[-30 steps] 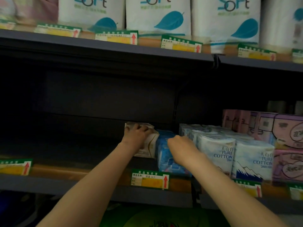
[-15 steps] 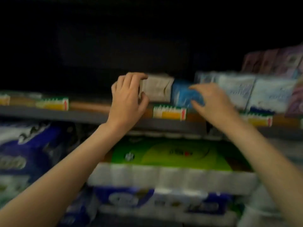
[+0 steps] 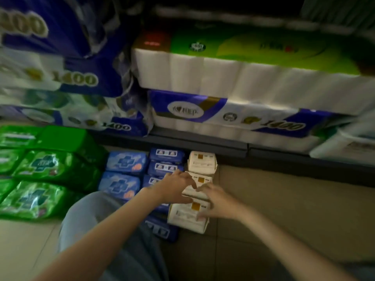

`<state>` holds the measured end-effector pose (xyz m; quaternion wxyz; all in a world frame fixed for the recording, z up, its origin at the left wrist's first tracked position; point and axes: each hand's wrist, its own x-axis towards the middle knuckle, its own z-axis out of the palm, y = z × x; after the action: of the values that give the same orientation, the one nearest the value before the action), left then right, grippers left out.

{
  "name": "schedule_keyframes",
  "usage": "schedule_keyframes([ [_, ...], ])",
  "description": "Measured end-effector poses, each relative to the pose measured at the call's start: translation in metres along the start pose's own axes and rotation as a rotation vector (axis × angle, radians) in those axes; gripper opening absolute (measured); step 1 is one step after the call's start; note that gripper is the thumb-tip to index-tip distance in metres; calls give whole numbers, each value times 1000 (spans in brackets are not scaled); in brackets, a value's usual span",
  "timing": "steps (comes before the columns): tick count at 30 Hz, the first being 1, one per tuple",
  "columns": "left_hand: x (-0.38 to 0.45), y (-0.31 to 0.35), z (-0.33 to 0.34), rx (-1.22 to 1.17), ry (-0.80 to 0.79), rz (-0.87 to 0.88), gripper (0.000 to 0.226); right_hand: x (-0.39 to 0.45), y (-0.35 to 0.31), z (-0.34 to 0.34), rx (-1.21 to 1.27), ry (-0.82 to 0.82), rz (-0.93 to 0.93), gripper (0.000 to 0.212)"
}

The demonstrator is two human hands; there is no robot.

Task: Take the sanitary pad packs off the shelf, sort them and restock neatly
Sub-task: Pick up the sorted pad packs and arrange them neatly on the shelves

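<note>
— Tiled floor (image 3: 284, 209) below the bottom shelf (image 3: 203, 141), laid out with sorted rows. Bulk tissue packs (image 3: 233, 78) stacked above on that shelf.

— And the pad packs?

— Down on the floor. Green packs (image 3: 46, 165) far left, light blue packs (image 3: 125, 162) next, dark blue packs (image 3: 165, 154) after those, then a column of cream packs (image 3: 202, 162) on the right, running from the shelf foot toward the camera.

— Hands?

— Both over the cream column. Left hand (image 3: 176, 186) curled over the middle cream pack (image 3: 194, 191), fingers and thumb around it. Right hand (image 3: 216, 201) spread on the nearest cream pack (image 3: 186, 217), fingertips pressing its top; actual grip hard to tell through the blur.

— Anything else?

— Grey-blue trouser knee (image 3: 85, 216) low in the frame, just beside the blue rows.
</note>
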<state>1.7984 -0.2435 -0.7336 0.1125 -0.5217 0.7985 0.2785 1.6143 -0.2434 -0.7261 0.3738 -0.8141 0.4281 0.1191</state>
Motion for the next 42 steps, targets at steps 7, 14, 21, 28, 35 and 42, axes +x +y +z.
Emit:
schedule_keyframes([
  [7, 12, -28, 20, -130, -35, -140, 45, 23, -8, 64, -406, -1, 0, 102],
  [14, 28, -25, 38, -48, -23, -180, 47, 6, 62, 9, -187, 296, 363, 95],
  [21, 46, 20, 95, 274, -288, -51, 81, -14, 96, 1, -53, 175, 523, 91],
  [28, 56, 37, 127, 425, -65, -214, 79, -19, 99, 7, -24, 228, 471, 92],
  [35, 57, 42, 95, 329, -153, -70, 96, -33, 108, -18, -65, 243, 491, 92],
  [42, 49, 15, -84, -247, -266, -98, 83, -32, 72, -125, 84, 311, 330, 79],
])
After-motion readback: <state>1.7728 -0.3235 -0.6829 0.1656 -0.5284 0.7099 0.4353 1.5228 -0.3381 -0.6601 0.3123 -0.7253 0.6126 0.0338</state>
